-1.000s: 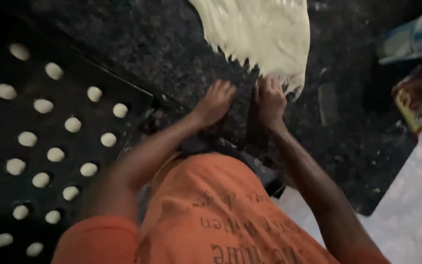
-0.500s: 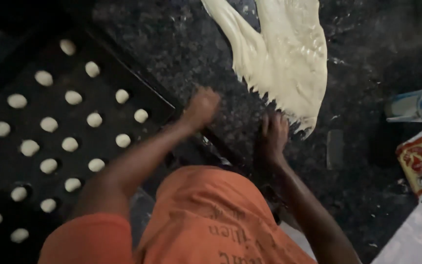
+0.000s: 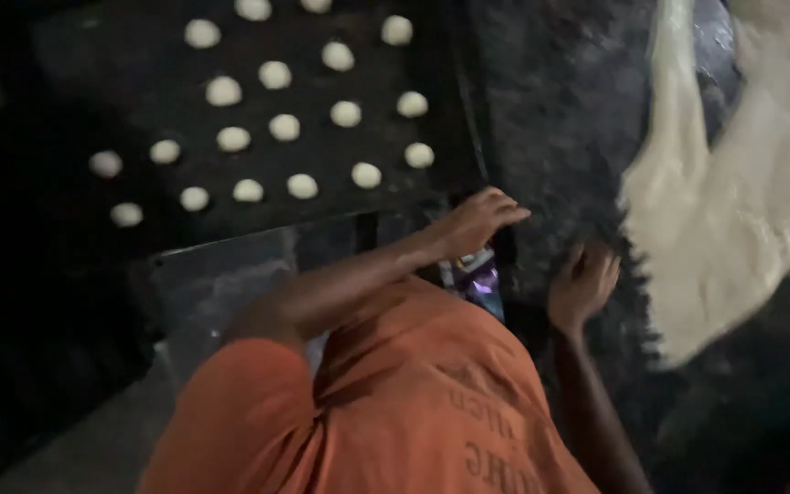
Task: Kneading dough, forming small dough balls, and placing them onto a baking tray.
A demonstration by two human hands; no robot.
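Your left hand [image 3: 477, 220] has swung away from the dough sheet [image 3: 733, 229], fingers spread flat beside the tray [image 3: 139, 91]. Your right hand [image 3: 582, 284], fingers loosely curled, is resting on the bench [image 3: 550, 110], holding nothing.

Speckled stone counter [image 3: 550, 119]; soft matt dough sheet [image 3: 733, 238]

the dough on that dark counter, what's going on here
A person in an orange shirt leans over a dark stone counter. Their left hand hovers at the corner of a black tray lined with small dough balls. The right hand rests on the counter beside a big sheet of pale dough. Neither hand visibly holds anything.
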